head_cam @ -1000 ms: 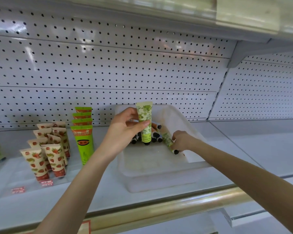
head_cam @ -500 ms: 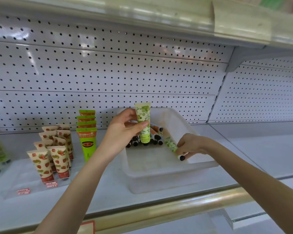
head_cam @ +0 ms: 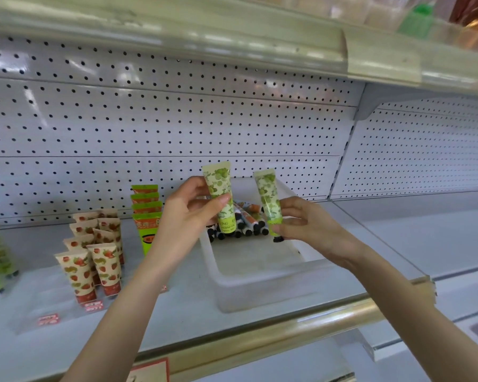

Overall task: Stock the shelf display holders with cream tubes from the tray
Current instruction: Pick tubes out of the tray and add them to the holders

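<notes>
Hands grasp tubes upright, caps down; left hand [head_cam: 186, 219] grips first tube [head_cam: 218, 186]; right hand [head_cam: 304, 226] pinches second tube [head_cam: 268, 197].

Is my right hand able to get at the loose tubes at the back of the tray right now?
Probably not yet. The way to the loose tubes in the tray looks open, but the right hand is full: it pinches a green tube above them.

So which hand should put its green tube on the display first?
Probably the left hand. It holds its green tube upright on the side nearer the strawberry tubes already displayed. The right hand grips the other green tube over the tray, farther away.
</notes>
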The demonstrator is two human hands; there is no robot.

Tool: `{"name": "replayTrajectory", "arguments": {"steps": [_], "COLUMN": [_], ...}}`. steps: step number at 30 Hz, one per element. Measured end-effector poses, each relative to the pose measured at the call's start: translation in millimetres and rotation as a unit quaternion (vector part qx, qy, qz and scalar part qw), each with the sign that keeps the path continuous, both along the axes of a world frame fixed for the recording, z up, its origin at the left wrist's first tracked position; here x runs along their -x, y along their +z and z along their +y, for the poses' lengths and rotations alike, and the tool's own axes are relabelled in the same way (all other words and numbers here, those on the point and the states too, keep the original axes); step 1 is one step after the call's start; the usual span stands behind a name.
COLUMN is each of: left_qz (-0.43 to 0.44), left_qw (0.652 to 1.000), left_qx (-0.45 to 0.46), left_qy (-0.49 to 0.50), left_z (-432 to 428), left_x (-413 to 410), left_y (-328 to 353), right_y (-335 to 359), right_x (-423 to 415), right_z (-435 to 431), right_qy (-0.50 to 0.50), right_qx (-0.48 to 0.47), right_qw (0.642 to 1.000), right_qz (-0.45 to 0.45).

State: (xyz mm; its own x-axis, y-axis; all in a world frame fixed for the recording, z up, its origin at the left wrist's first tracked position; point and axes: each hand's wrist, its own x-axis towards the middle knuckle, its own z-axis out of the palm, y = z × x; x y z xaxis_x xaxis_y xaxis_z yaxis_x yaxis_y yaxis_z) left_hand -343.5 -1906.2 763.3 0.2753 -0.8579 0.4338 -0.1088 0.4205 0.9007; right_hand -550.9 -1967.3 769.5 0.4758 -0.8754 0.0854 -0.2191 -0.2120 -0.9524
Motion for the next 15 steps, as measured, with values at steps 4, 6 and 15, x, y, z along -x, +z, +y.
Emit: {"name": "replayTrajectory", "arguments": {"steps": [4, 6, 15], "left_qz": [0.002, 0.013, 0.006], "left_qw": [1.0, 0.999, 0.995], "left_qx": [0.02, 0.032, 0.04], "left_qy": [0.002, 0.008, 0.097], "left_z": [16.9, 27.9, 91.0], "left_x": [-9.0, -13.5, -37.3], "left_y": [1.6, 3.6, 8.4], "right_y": [0.6, 0.4, 3.1], "right_x": [-13.1, -21.0, -62.3], "right_z": [22.2, 31.0, 52.9], "right_qy": [0.021, 0.038, 0.099], "right_qx": [0.02, 0.033, 0.066], "right_qw": [0.999, 0.997, 0.988], "right_qz": [-0.043, -0.054, -0.098]}}
